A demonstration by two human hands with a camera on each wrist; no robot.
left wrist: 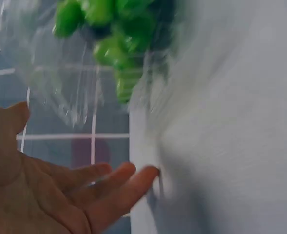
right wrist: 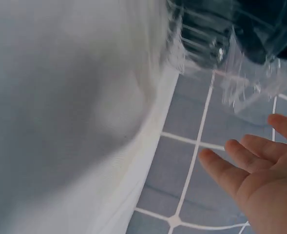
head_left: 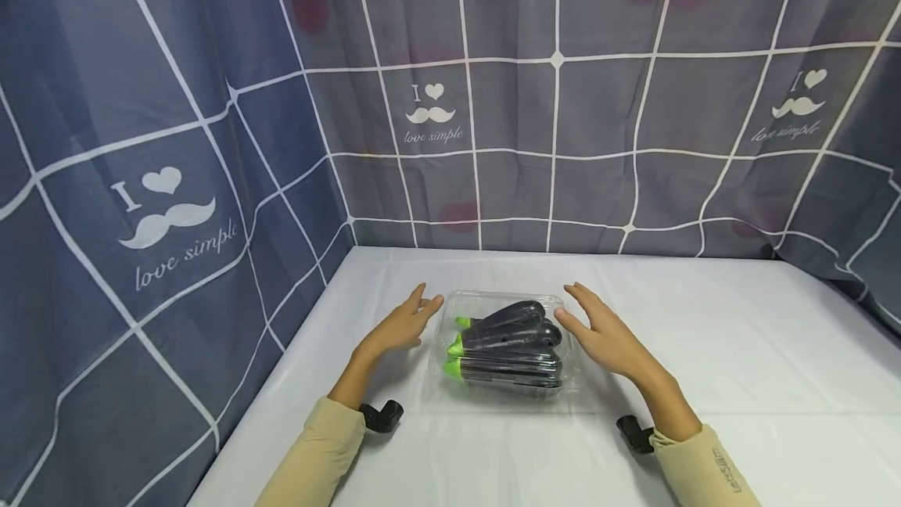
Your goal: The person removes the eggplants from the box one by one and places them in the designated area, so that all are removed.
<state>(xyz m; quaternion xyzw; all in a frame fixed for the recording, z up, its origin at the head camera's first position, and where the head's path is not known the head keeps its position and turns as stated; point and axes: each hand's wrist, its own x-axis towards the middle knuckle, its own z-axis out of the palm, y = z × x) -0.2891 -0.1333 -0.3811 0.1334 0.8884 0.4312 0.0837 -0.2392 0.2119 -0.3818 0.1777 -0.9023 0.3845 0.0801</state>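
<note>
A clear plastic container [head_left: 486,300] sits on the white table, holding several dark eggplants [head_left: 514,336] with bright green stem ends pointing left. My left hand [head_left: 403,325] is beside the container's left side, fingers spread. In the left wrist view the left hand [left wrist: 80,190] shows a gap from the clear plastic and the green stem ends [left wrist: 128,29]. On the other side, my right hand [head_left: 601,333] is near the container's right edge, fingers extended. The right wrist view has the right hand [right wrist: 260,170] below the clear plastic and dark eggplants [right wrist: 206,29], holding nothing.
The white table [head_left: 704,350] stretches out around the container. A dark grey checked curtain [head_left: 507,116] hangs behind it and along the left [head_left: 176,288] and right sides. Black wrist cameras [head_left: 382,416] sit under both sleeves' cuffs.
</note>
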